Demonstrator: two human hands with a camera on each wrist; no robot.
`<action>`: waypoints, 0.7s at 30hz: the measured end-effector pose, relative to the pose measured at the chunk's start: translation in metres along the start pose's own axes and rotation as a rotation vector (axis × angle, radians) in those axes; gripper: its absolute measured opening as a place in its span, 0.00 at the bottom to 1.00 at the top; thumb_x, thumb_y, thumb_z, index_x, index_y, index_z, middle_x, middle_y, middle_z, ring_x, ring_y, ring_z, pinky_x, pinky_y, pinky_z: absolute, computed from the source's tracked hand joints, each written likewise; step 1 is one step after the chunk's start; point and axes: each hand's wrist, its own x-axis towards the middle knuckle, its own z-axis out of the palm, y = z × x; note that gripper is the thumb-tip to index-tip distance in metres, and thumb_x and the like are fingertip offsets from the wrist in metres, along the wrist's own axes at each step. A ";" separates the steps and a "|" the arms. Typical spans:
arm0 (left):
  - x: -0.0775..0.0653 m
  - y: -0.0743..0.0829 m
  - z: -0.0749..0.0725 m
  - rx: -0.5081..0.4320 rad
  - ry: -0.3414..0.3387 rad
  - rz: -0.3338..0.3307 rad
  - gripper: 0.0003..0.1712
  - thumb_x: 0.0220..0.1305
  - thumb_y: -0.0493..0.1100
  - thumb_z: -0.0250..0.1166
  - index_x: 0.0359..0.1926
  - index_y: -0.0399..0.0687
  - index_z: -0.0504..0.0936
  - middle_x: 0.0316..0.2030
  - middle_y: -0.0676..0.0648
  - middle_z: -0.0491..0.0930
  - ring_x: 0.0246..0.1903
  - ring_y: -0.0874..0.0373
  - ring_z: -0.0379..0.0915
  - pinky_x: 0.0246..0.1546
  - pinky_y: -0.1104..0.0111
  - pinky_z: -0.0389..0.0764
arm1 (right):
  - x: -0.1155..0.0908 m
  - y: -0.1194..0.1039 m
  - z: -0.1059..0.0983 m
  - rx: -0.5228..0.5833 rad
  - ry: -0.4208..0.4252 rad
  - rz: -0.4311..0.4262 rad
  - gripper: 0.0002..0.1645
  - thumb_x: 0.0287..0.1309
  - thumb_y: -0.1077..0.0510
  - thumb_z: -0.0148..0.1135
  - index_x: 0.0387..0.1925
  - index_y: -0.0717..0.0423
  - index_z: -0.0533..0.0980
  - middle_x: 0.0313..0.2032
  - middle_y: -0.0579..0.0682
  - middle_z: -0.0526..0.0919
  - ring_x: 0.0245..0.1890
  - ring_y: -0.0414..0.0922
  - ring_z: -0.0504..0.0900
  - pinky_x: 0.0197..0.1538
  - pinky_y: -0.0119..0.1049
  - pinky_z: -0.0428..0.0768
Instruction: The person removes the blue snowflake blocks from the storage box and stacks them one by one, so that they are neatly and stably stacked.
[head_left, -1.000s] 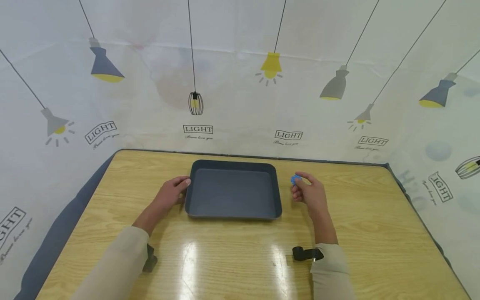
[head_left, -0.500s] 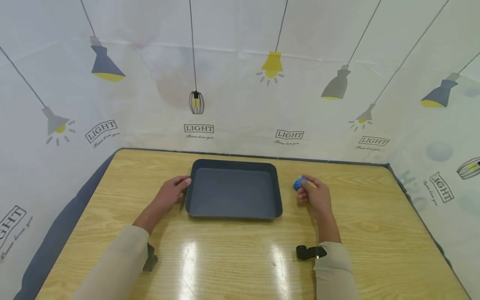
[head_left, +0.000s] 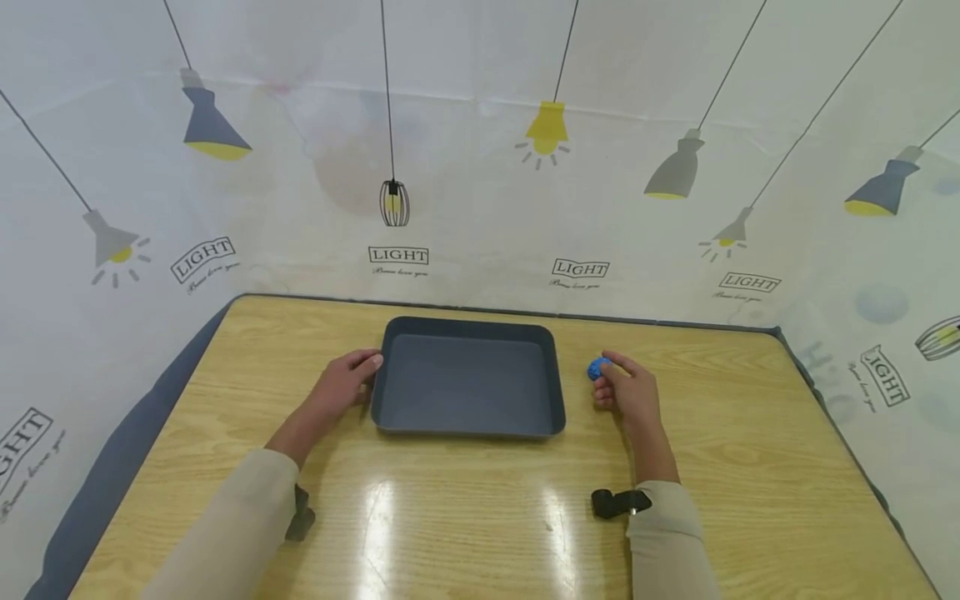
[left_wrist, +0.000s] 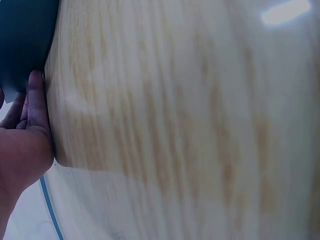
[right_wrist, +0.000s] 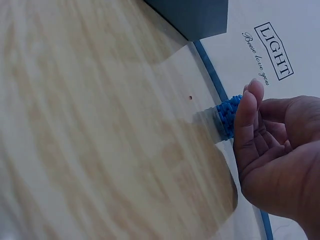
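Observation:
A dark grey rectangular baking tray (head_left: 467, 385) lies on the wooden table with nothing in it. At its left side, my left hand (head_left: 342, 388) holds the rim, thumb at the edge. The left wrist view shows those fingers (left_wrist: 36, 102) against the tray's outer wall (left_wrist: 25, 45). To the right of the tray, my right hand (head_left: 633, 395) pinches a small blue knobbly piece (head_left: 597, 368) between thumb and fingers. Seen from the right wrist, the piece (right_wrist: 227, 118) has a bumpy, layered side and sits close over the table; the hand hides part of it.
The wooden table (head_left: 480, 517) reaches back to a pale wall sheet (head_left: 480, 208) printed with lamps and lettering. A dark strip runs along the table's back edge. Black wrist mounts (head_left: 621, 503) sit at the sleeves.
My right hand has moved slightly right and toward me with the blue piece, which has turned in the fingers, then barely moved. The left hand and tray stay in place.

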 end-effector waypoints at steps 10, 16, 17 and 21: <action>0.003 0.000 0.000 0.017 -0.007 0.000 0.33 0.75 0.54 0.50 0.72 0.38 0.61 0.66 0.34 0.66 0.61 0.44 0.67 0.57 0.59 0.78 | -0.012 -0.012 0.001 0.016 -0.004 0.041 0.28 0.70 0.59 0.53 0.69 0.60 0.64 0.19 0.47 0.81 0.16 0.39 0.78 0.23 0.31 0.82; 0.005 -0.001 0.000 0.016 -0.008 -0.004 0.33 0.75 0.54 0.50 0.72 0.38 0.61 0.65 0.34 0.67 0.61 0.44 0.67 0.55 0.60 0.79 | -0.020 -0.019 0.000 -0.016 0.006 0.040 0.29 0.71 0.58 0.52 0.69 0.62 0.62 0.19 0.48 0.81 0.16 0.40 0.78 0.24 0.33 0.83; 0.006 -0.001 0.001 0.016 -0.008 -0.002 0.33 0.75 0.54 0.50 0.71 0.38 0.61 0.65 0.34 0.67 0.61 0.44 0.67 0.55 0.60 0.80 | -0.020 -0.019 0.000 -0.023 0.007 0.034 0.29 0.71 0.58 0.52 0.69 0.62 0.63 0.19 0.48 0.81 0.16 0.40 0.78 0.24 0.33 0.83; 0.004 -0.001 0.001 0.011 -0.005 0.003 0.33 0.75 0.53 0.50 0.71 0.38 0.61 0.65 0.33 0.67 0.60 0.44 0.68 0.54 0.60 0.80 | -0.016 -0.013 -0.003 -0.137 0.002 -0.022 0.29 0.71 0.54 0.52 0.68 0.60 0.64 0.21 0.47 0.81 0.17 0.39 0.79 0.25 0.33 0.83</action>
